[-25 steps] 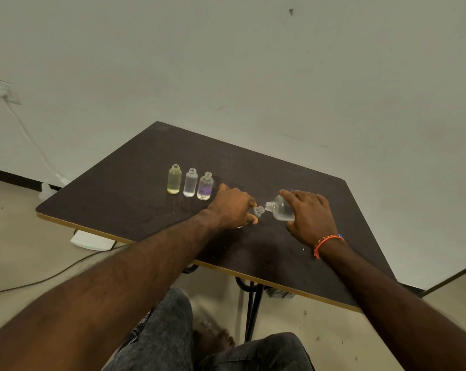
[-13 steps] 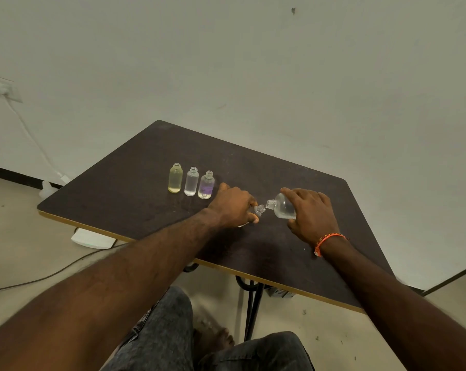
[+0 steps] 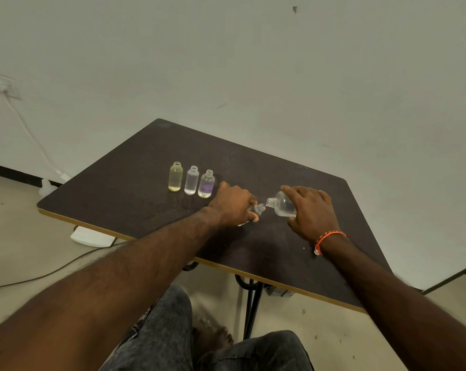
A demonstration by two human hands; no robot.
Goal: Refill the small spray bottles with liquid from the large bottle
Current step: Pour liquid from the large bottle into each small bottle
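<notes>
On a dark table (image 3: 135,188) set against a pale wall (image 3: 226,62), our right hand (image 3: 310,210) grips the tilted large bottle (image 3: 282,206), its mouth at the small bottle (image 3: 258,209) our left hand (image 3: 233,204) grips, with three uncapped bottles (image 3: 191,180) standing beside it.

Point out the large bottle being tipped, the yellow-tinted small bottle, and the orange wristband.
large bottle (image 3: 283,204), head view, clear body.
yellow-tinted small bottle (image 3: 175,178), head view, mid body.
orange wristband (image 3: 328,235), head view, top strand.
</notes>
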